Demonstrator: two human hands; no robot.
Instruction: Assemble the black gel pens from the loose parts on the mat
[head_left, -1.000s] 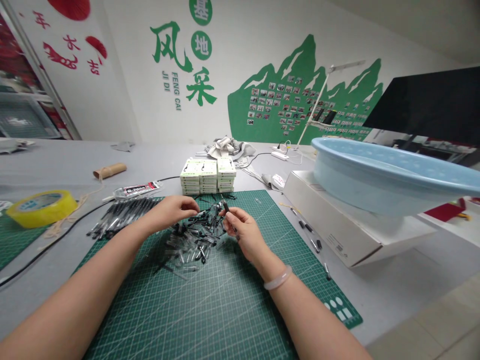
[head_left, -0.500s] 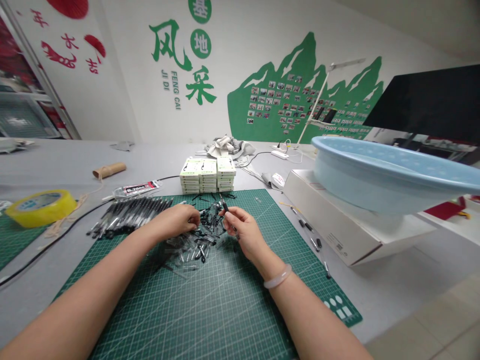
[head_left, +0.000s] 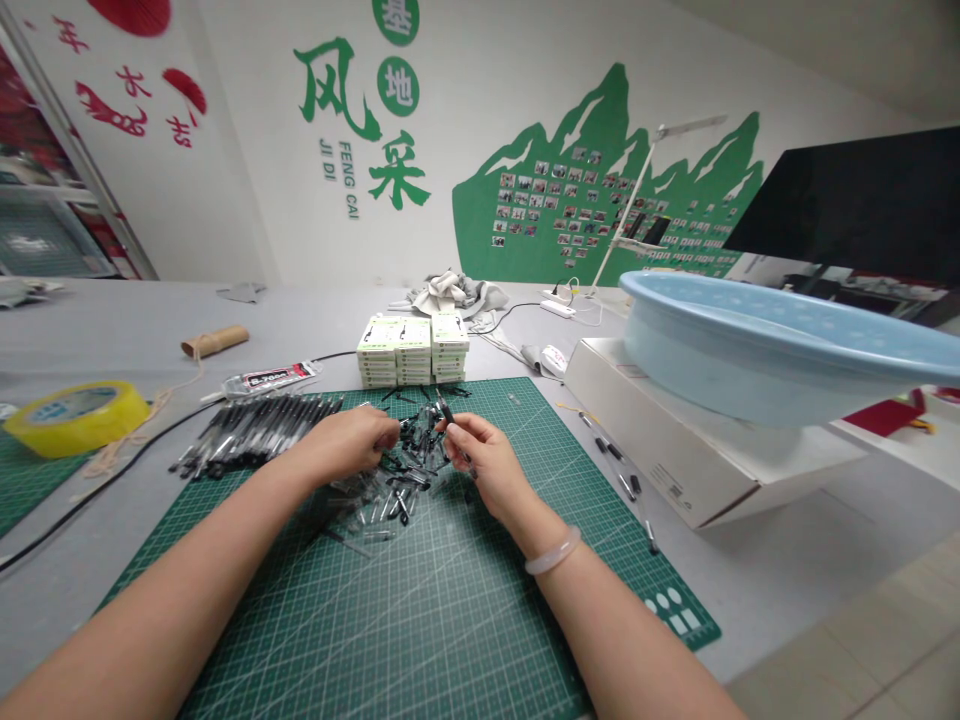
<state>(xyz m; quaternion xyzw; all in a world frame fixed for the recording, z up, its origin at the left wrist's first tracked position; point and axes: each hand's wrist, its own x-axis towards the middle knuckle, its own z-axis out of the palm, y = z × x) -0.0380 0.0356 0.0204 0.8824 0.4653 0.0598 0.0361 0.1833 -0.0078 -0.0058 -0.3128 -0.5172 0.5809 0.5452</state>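
Observation:
My right hand [head_left: 484, 455] is closed around a black pen [head_left: 445, 406], its tip pointing up and away from me. To the left, my left hand [head_left: 360, 438] has its fingers curled down at the edge of a loose heap of pen parts [head_left: 409, 485], black and clear pieces; whatever its fingertips pinch is hidden. The heap lies on a green cutting mat [head_left: 420, 620]. Beyond my left wrist, a row of pens [head_left: 259, 425] lies side by side at the mat's left edge.
Small white boxes [head_left: 397, 352] are stacked behind the heap. Several pens [head_left: 619, 455] lie right of the mat, beside a white carton [head_left: 675, 460] bearing a blue basin [head_left: 750, 350]. Yellow tape [head_left: 79, 420], a cord and a bamboo tube [head_left: 215, 341] lie on the left.
The view has shifted very slightly. Both hands stay in nearly the same place, the right one still holding the pen.

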